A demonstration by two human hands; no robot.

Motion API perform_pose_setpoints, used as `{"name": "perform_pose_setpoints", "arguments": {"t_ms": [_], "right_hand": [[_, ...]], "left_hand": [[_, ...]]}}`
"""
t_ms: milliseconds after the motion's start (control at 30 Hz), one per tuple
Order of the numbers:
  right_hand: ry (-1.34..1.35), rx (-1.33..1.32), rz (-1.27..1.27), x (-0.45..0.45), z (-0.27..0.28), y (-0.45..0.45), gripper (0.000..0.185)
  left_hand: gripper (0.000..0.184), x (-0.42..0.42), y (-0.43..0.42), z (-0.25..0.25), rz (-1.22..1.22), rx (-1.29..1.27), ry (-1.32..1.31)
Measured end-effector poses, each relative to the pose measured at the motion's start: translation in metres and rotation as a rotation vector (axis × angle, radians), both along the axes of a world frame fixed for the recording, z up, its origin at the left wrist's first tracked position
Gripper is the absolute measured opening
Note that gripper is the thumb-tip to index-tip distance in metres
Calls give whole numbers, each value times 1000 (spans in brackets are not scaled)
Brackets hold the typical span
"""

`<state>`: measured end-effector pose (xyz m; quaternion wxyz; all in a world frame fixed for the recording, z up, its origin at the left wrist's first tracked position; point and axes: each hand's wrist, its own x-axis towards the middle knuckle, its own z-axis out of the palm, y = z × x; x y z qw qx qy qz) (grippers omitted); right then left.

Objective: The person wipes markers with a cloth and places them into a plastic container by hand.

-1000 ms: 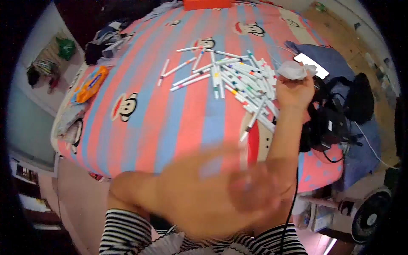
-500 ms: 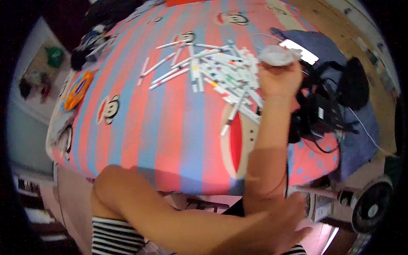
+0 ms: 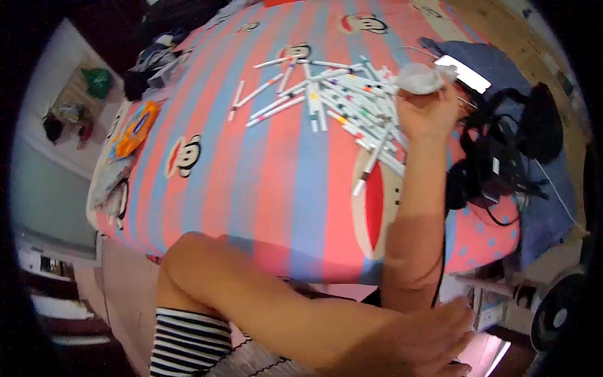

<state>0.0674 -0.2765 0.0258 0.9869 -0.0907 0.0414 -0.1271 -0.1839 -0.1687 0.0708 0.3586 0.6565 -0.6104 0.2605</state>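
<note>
My right hand [image 3: 430,113] reaches out over the bed, its fingers closed around a crumpled white tissue [image 3: 419,79]. Just left of it lies a loose pile of white markers [image 3: 352,94] with coloured bands, some scattered singly toward the left. My left arm crosses low in front of me. At the lower right, beside my right elbow, my left hand [image 3: 433,333] is slightly blurred, with its fingers stretched out and apart and nothing seen in them.
The bed [image 3: 276,188] has a pink and blue striped sheet. An orange packet [image 3: 137,130] lies at its left edge. On the right are a lit white phone [image 3: 463,74], a black bag with cables [image 3: 496,163] and a blue cloth [image 3: 549,213]. A fan [image 3: 558,314] stands lower right.
The whole scene has shifted to the right in view as my head turned. My right hand still grips the tissue, and my left hand stays near the right elbow. The markers look unmoved.
</note>
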Motion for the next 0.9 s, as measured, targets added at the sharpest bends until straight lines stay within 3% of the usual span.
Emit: {"name": "perform_pose_setpoints", "arguments": {"t_ms": [33,133,167,233,267,333,367,433,533,667,767,867,900], "right_hand": [[7,8,18,0,0,-1,23],[-69,-16,12,6,-12,-10,17],[-89,-38,-28,10,-16,-12,16],[-46,2,-69,10,-16,-15,16],[-41,-41,-146,10,-17,-15,20],[-2,25,-178,8,-13,-15,23],[42,41,-202,2,-6,-13,23],[21,56,-242,1,-5,-18,24],[14,67,-244,-1,-4,-17,23],[41,74,-219,-6,0,-17,25],[55,82,-174,-6,-2,-16,25],[62,75,-144,-8,1,-12,26],[60,65,-146,-9,2,-11,26]], "left_hand": [[24,5,-11,-2,50,-82,-39],[23,0,-6,-6,31,24,-69],[24,-1,-3,-22,108,-92,-40],[26,8,16,-9,172,-54,-131],[28,20,42,31,182,100,-262],[32,27,77,31,278,331,-407],[33,15,101,-8,364,407,-395],[29,48,93,6,580,655,-348],[21,193,61,21,610,214,-170],[15,295,54,-38,856,402,174],[18,337,46,-68,836,560,167],[18,356,44,-77,666,604,62],[18,356,42,-72,649,655,188]]}}
